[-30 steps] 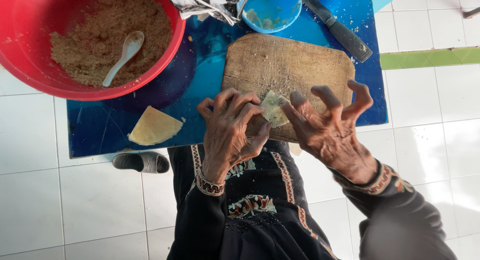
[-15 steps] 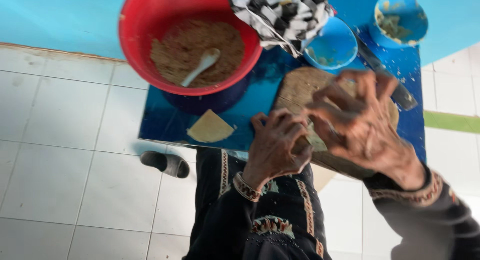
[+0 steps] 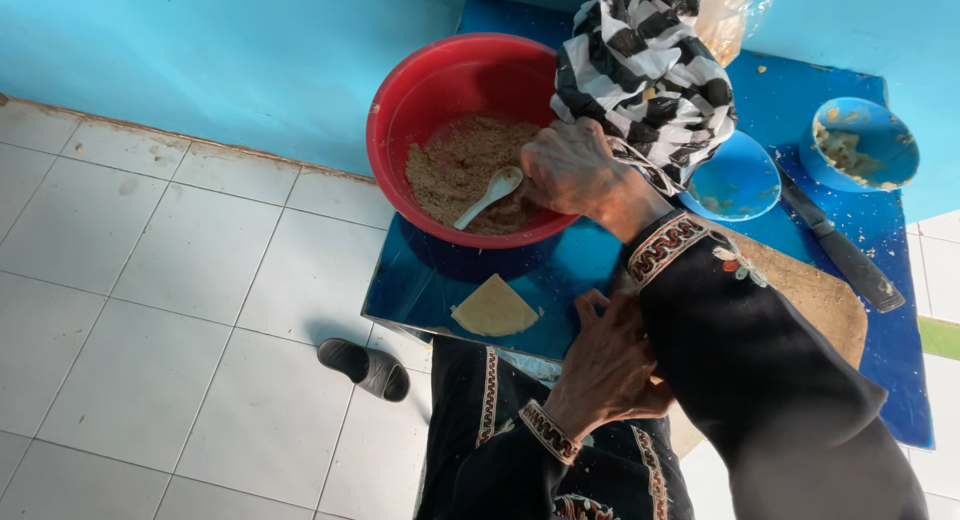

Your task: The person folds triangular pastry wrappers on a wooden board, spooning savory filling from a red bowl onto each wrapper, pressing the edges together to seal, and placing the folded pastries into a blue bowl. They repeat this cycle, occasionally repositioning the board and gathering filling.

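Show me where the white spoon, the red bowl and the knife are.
white spoon (image 3: 489, 195), head view, on its handle.
red bowl (image 3: 400, 130), head view, on its left inner wall.
knife (image 3: 850, 263), head view, on its dark handle.

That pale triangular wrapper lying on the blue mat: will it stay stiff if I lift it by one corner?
Probably not. The wrapper looks thin and lies flat on the blue mat, so it would likely droop. It seems light, and may tear if tugged.

Setting: home cooking area at floor level. Evidence: white tiled floor (image 3: 150, 310); turquoise painted wall (image 3: 230, 60); low blue desk (image 3: 900, 380); red bowl (image 3: 420, 90) of crumbly brown filling with white spoon (image 3: 490, 193); wooden board (image 3: 830, 300); knife (image 3: 840, 245); small blue bowls (image 3: 740, 175); dark slipper (image 3: 365, 367).
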The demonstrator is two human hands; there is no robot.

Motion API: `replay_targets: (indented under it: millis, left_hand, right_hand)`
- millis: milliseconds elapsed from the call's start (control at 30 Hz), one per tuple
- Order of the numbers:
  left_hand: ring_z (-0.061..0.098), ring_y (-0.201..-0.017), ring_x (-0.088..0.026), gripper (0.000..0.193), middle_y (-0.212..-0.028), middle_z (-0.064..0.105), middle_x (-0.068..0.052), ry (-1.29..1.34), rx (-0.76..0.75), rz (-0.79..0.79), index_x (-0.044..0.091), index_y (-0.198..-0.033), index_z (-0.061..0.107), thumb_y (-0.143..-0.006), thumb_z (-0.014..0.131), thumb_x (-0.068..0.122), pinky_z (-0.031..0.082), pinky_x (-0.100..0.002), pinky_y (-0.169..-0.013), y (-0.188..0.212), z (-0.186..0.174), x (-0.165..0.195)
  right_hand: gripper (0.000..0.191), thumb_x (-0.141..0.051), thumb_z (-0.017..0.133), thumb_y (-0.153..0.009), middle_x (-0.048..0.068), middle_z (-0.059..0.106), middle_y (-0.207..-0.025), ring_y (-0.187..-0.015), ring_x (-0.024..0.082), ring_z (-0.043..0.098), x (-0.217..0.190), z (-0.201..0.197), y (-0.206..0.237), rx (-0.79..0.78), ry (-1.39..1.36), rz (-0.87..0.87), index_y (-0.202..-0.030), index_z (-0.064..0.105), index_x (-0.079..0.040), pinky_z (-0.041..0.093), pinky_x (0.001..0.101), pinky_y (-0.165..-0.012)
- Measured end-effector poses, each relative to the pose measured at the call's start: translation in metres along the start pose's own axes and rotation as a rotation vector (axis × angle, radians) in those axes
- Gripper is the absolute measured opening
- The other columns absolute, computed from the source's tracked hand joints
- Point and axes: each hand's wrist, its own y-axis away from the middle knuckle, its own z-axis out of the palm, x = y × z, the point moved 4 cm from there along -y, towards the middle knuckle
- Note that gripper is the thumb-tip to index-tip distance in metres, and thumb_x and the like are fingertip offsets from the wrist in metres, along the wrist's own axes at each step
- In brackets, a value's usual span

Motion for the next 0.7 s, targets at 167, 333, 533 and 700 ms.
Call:
replay_targets:
  millis: [167, 333, 533, 700]
  left_hand:
    - [0.049, -0.120, -0.027, 0.037, -0.115, 0.058, -0.007, 0.043, 0.099, 0.024, 0.015, -0.106, 0.067, -0.083, 0.066, 0.043, 0.031, -0.054, -0.095, 0.004, -0.001, -0.001]
    - [0.049, -0.123, -0.030, 0.030, -0.110, 0.057, -0.006, -0.025, -0.072, 0.001, 0.019, -0.095, 0.065, -0.078, 0.066, 0.044, 0.032, -0.053, -0.096, 0.004, 0.005, -0.004]
    - [0.046, -0.127, -0.032, 0.043, -0.118, 0.058, -0.007, -0.039, -0.009, 0.030, 0.021, -0.098, 0.066, -0.078, 0.066, 0.059, 0.031, -0.054, -0.097, 0.006, 0.008, -0.005]
    - [0.045, -0.128, -0.036, 0.065, -0.123, 0.057, -0.011, -0.079, -0.011, 0.045, 0.019, -0.109, 0.068, -0.075, 0.064, 0.075, 0.032, -0.056, -0.098, 0.009, 0.017, -0.009]
  right_hand:
    - [0.035, -0.024, 0.077, -0.072, 0.005, 0.064, -0.116, -0.110, 0.029, 0.062, -0.025, -0.027, 0.006, 0.274, -0.181, -0.301, -0.107, 0.075, -0.019, 0.048, 0.0496, -0.089]
    - [0.022, -0.024, 0.080, -0.081, 0.007, 0.062, -0.118, -0.107, 0.030, 0.062, -0.045, -0.028, 0.005, 0.260, -0.299, -0.521, -0.103, 0.078, -0.022, 0.046, 0.0554, -0.086]
    - [0.010, -0.014, 0.076, -0.097, 0.003, 0.067, -0.108, -0.092, 0.017, 0.071, -0.029, -0.030, -0.009, 0.501, -0.589, -0.517, -0.101, 0.068, -0.009, 0.056, 0.0297, -0.070]
    - [0.020, 0.000, 0.077, -0.088, 0.006, 0.067, -0.101, -0.071, 0.013, 0.066, -0.027, -0.039, -0.010, 1.014, 0.398, -0.384, -0.103, 0.072, -0.011, 0.049, 0.0257, -0.051]
